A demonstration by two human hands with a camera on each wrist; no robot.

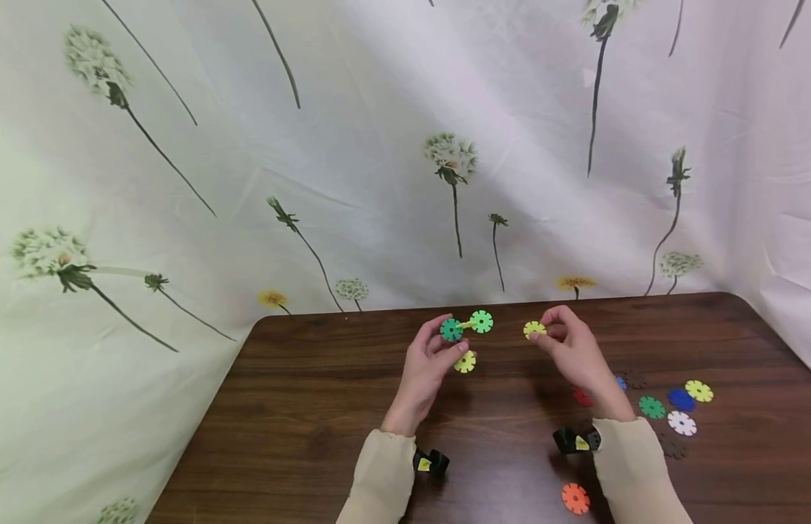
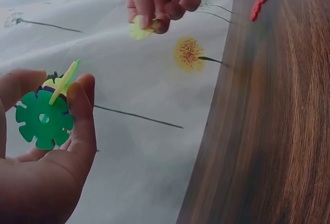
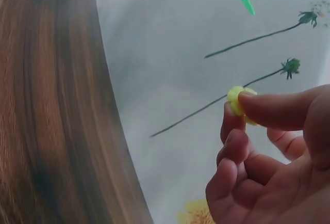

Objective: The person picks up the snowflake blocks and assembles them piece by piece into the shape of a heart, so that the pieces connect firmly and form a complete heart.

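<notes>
My left hand [image 1: 423, 372] holds a small assembly of notched interlocking discs above the table. A dark green disc [image 1: 452, 330] joins it, along with a bright green disc [image 1: 481, 322] and a yellow disc [image 1: 466, 362]; another yellow disc stands edge-on between the greens. In the left wrist view the green disc [image 2: 44, 126] faces the camera, and a sliver of purple shows behind it, partly hidden by fingers. To the right, apart from the assembly, my right hand [image 1: 575, 355] pinches a single yellow disc [image 3: 235, 100] between thumb and index finger.
Loose discs lie on the dark wooden table [image 1: 281, 437] right of and behind my right forearm: green [image 1: 651, 407], blue [image 1: 681, 398], yellow [image 1: 699, 391], white [image 1: 681, 423] and others. Nearer me is an orange disc [image 1: 575, 498]. A flower-printed cloth [image 1: 379, 182] hangs behind the table.
</notes>
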